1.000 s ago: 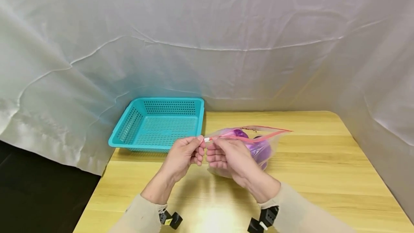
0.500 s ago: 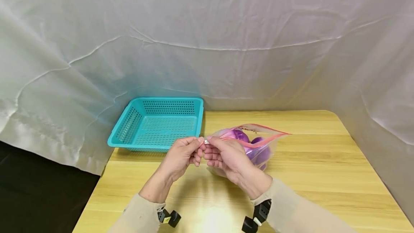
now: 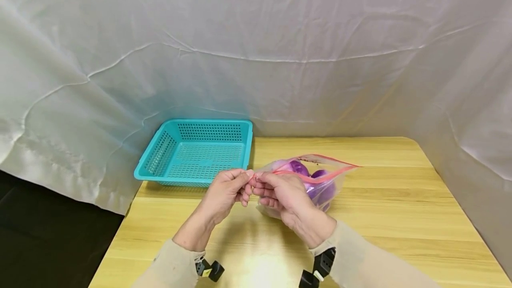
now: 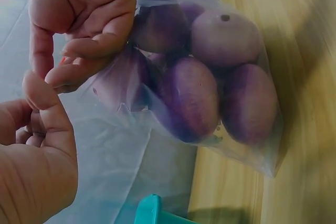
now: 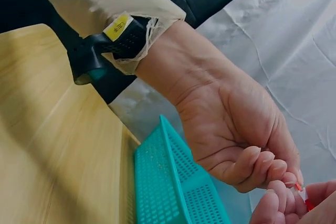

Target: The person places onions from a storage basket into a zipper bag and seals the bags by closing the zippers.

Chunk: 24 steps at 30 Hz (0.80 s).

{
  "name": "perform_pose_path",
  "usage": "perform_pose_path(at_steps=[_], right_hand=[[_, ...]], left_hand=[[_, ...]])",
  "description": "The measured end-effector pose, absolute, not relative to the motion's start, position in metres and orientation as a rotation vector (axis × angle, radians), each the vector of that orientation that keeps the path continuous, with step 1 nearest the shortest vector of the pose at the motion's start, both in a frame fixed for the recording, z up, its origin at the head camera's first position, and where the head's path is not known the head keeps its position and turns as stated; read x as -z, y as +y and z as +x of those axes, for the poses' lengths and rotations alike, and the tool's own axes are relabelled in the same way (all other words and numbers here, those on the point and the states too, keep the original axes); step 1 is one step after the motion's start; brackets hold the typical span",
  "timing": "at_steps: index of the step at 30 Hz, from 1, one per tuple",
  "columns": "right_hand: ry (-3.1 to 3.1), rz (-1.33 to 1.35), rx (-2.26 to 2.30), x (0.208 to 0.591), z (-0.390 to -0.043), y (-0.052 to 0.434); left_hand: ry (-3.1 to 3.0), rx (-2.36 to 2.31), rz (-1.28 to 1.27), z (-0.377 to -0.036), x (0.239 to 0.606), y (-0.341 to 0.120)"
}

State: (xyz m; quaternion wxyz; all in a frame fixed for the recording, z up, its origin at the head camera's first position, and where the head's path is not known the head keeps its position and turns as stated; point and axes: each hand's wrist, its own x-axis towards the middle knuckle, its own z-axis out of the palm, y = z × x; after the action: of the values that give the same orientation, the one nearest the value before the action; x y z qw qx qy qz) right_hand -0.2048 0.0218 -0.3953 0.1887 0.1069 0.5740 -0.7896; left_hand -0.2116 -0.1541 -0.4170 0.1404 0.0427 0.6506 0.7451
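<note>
A clear zip bag (image 3: 338, 182) with a red zip strip (image 3: 326, 177) rests on the table, its mouth gaping toward the right end. Inside are several round purple things (image 4: 189, 95), onion-like in shape. My left hand (image 3: 226, 192) pinches the strip's left end between thumb and forefinger. Right beside it, thumb and forefinger of my right hand (image 3: 286, 192) pinch the strip too, the other fingers loosely curled. The fingertips of both hands nearly meet. In the right wrist view a bit of red strip (image 5: 298, 187) shows between them. The white slider is mostly hidden by the fingers.
A turquoise plastic basket (image 3: 204, 154) with holed walls stands at the back left of the wooden table (image 3: 400, 217), with nothing visible inside. Pale grey cloth (image 3: 256, 48) hangs behind and at the sides. Dark floor (image 3: 48, 234) shows at the lower left.
My right hand has shifted slightly left toward the left hand, and the white slider has gone out of sight behind the fingers. The left hand and the basket have stayed put.
</note>
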Motion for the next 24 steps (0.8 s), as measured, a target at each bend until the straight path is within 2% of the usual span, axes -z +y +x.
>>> perform_pose_path(at_steps=[14,24], right_hand=[[1.553,0.381,2.350,0.386,-0.198,0.032],[1.473,0.393,2.382,0.389,-0.203,0.057]], left_hand=[[1.901,-2.262,0.062,-0.210,0.415,-0.152],[1.877,-2.317,-0.029,-0.212,0.420,-0.165]])
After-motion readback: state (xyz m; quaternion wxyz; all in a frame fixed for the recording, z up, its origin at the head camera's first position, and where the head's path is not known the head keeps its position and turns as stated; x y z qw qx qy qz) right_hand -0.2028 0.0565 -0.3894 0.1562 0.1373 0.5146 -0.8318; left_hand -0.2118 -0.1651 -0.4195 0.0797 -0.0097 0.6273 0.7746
